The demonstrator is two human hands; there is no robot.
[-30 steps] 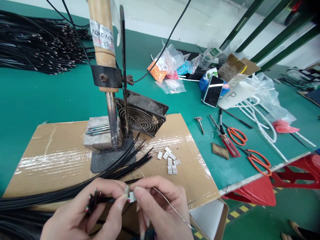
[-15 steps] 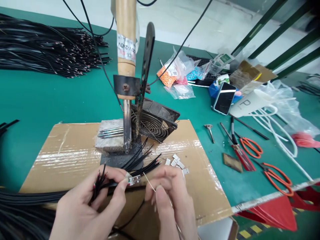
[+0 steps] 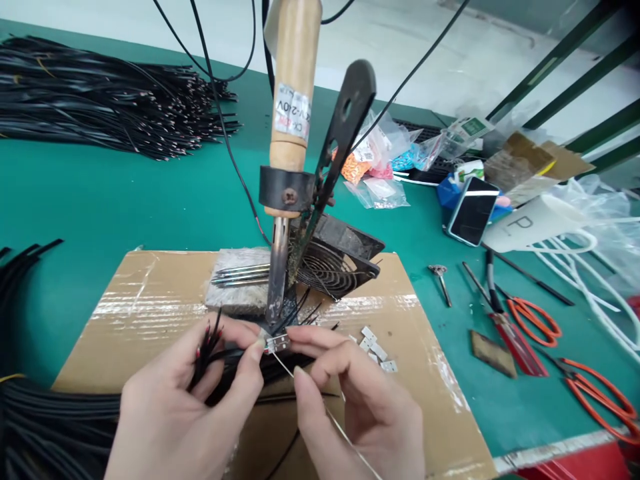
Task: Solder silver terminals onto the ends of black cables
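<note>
My left hand [image 3: 185, 400] is closed, thumb and forefinger pinching at the wired end of a small silver USB plug [image 3: 280, 343]. Several thin black cables [image 3: 204, 360] with red-tipped ends are tucked between its fingers. Thin solder wire [image 3: 345, 435] runs through my closed right hand [image 3: 363, 393], its tip up by the plug's wired end. My right forefinger reaches the plug's far end. Just above the plug stands the tip of a wooden-handled soldering iron [image 3: 291, 80], clamped pointing down in a black metal bracket [image 3: 345, 120]. The exact grip on the wires is hidden by my left fingertips.
Loose USB plugs [image 3: 379, 351] lie on the cardboard [image 3: 150, 300], right of my hands. Behind the iron sits a black fan [image 3: 335, 260]. Orange-handled scissors [image 3: 535, 321], a phone [image 3: 471, 212] and bags lie rightward; cable bundles [image 3: 110, 100] lie left.
My right hand has moved left and up to the plug, and the solder tip is now at its wired end. The plug sits closer beneath the iron tip. The view has shifted slightly.
</note>
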